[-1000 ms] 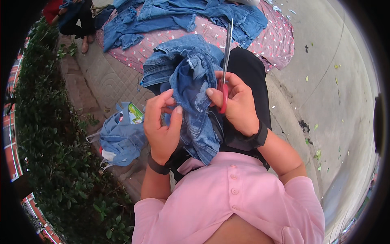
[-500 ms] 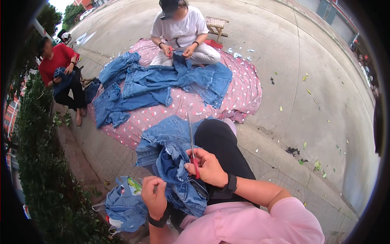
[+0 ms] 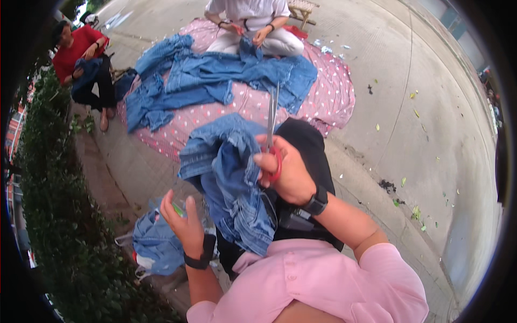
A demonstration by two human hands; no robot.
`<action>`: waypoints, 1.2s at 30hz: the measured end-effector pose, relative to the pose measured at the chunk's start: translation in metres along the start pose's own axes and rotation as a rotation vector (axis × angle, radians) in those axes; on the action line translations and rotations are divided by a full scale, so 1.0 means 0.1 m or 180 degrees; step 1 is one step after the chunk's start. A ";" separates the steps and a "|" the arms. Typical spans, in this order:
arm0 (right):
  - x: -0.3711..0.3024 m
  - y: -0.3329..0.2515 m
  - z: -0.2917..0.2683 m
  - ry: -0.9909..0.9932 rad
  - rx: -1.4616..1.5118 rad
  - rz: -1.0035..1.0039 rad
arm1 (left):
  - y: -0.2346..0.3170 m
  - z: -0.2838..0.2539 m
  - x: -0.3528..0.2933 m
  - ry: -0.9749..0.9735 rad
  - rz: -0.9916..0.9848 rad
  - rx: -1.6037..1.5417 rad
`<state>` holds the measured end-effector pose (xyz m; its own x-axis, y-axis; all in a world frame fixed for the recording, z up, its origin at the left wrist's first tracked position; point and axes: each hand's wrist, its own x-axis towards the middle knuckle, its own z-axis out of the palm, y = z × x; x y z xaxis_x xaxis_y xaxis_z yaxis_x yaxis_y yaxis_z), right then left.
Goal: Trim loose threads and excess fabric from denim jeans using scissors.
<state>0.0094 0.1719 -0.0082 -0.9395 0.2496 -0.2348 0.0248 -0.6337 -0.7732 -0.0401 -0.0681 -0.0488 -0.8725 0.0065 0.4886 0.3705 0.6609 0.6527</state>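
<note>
My right hand [image 3: 295, 175] is closed around the red handles of a pair of scissors [image 3: 276, 164]. The long metal blades point away from me and are slightly parted. Its fingertips meet the edge of a bunched blue denim garment [image 3: 229, 172] with frayed seams, draped over my lap and black-trousered leg. To the left of the garment, my left hand [image 3: 186, 225] is raised with fingers and thumb apart, holding nothing. Beneath and beside it sits a heap of lighter blue denim cloth [image 3: 156, 245], which the hand and wrist partly cover.
Beyond my knees, several denim pieces [image 3: 210, 75] lie on a pink patterned sheet [image 3: 177, 132]. A person in white [image 3: 250, 27] sits there working on denim. Another in red [image 3: 81, 51] sits at left, beside a hedge [image 3: 59, 177]. A wooden stool [image 3: 301, 9] stands behind.
My left hand has opened from a pinch and shifted left. My right hand, with the scissors, has moved up and slightly right in the picture. The view has tilted downward.
</note>
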 end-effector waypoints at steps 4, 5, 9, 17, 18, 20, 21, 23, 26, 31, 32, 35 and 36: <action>0.09 -0.18 0.06 -0.0065 0.0227 -0.0052 | -0.02 -0.08 0.03 -0.0544 -0.0128 -0.0234; 0.10 -0.21 0.07 -0.0096 0.0220 0.0002 | -0.04 -0.12 0.02 -0.1114 -0.0384 -0.0701; 0.14 -0.23 0.08 -0.0066 0.0381 0.0301 | 0.10 -0.09 -0.10 -0.1228 -0.0388 -0.1046; 0.27 -0.13 0.03 -0.0117 0.0571 0.0233 | 0.24 -0.07 -0.09 -0.3040 -0.1015 -0.2115; 0.30 -0.13 0.00 -0.0209 0.0613 0.0225 | 0.29 -0.04 -0.10 -0.3145 -0.1169 -0.2459; 0.30 -0.13 -0.05 -0.0318 0.0485 0.0187 | 0.44 0.00 -0.11 -0.2909 -0.1492 -0.3068; 0.26 -0.15 -0.02 -0.0322 0.0242 0.0147 | 0.47 0.03 -0.11 -0.2530 -0.1457 -0.3567; 0.19 -0.19 -0.04 -0.0432 -0.0089 0.0129 | 0.44 0.06 -0.07 -0.2258 -0.1545 -0.4404; 0.14 -0.17 -0.16 -0.0477 -0.0304 0.0095 | 0.40 0.09 -0.08 -0.2720 -0.2208 -0.4504; 0.09 -0.07 -0.33 -0.0424 -0.0513 -0.0102 | 0.61 0.08 -0.14 -0.2546 -0.0099 -0.2905; 0.10 -0.07 -0.38 -0.0418 -0.0508 -0.0100 | 0.65 0.08 -0.11 -0.2295 0.0984 -0.2220; 0.14 -0.02 -0.51 -0.0362 -0.0590 0.0033 | 0.72 0.12 -0.12 -0.2370 0.1422 -0.1925; 0.15 0.00 -0.53 -0.0446 -0.0579 -0.0015 | 0.73 0.14 -0.14 -0.2524 0.1512 -0.1987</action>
<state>0.0133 0.2150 -0.0429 -0.9777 0.1399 -0.1566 0.0697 -0.4871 -0.8706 -0.0055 -0.0094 -0.0161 -0.4736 0.7829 0.4034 0.6212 -0.0278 0.7832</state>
